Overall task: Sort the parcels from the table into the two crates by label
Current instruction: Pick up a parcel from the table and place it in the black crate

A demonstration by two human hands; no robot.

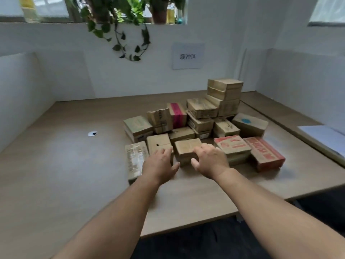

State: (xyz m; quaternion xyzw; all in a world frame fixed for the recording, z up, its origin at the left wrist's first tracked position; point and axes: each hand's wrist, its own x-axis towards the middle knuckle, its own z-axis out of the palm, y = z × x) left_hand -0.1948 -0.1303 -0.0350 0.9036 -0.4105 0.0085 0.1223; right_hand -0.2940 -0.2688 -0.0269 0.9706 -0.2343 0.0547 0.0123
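brown parcels (187,149), red-printed box (265,153), perhaps pink-taped one (177,114); tan table (74,165)

A white paper sign (187,56) on the back wall bore three printed Chinese characters, 缓冲区. Among the parcels on the counter (74,156), two red-printed boxes (232,144) (265,152) carried large red lettering, too blurred to read. One brown box (250,123) showed a blue mark, without legible text. Another box (176,114) had a pink band with unreadable print. A box at the near left (135,159) wore a pale shipping label whose writing could not be made out.
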